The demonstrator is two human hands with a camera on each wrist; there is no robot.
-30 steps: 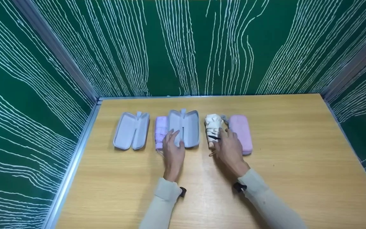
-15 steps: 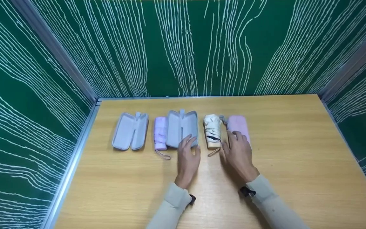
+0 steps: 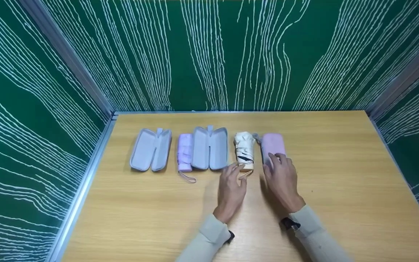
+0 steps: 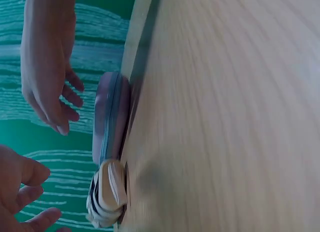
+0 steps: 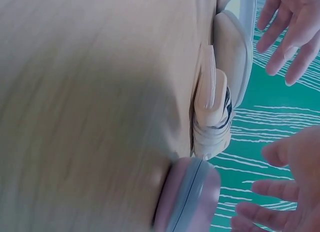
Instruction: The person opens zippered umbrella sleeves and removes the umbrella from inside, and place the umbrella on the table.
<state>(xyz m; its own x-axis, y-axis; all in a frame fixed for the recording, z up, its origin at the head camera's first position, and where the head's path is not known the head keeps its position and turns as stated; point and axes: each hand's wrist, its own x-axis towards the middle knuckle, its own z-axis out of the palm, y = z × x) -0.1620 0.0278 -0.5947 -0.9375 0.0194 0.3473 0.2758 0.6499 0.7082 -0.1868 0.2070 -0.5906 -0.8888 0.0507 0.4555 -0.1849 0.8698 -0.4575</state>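
My left hand (image 3: 230,191) hovers at the strap end of a cream folded umbrella (image 3: 245,149), fingers spread and holding nothing. In the left wrist view its fingers (image 4: 31,194) stand apart from the umbrella (image 4: 106,197). Over the near end of a closed pink zip case (image 3: 273,143) is my right hand (image 3: 283,180), which covers part of it. A gap shows between the right hand (image 5: 282,187) and the pink case (image 5: 190,197) in the right wrist view. Its fingers are loosely extended, with nothing in them.
Left of the umbrella lie an open grey-lined case (image 3: 218,149), a purple folded umbrella (image 3: 184,153) tight beside it, and another open case (image 3: 144,151). All rest on a wooden table (image 3: 151,214). Green walls (image 3: 253,54) with white lines stand around the table's back and sides.
Both hands have moved to the right: the left from the purple umbrella and open case to the cream umbrella, the right from the cream umbrella to the pink case. The objects stay put.
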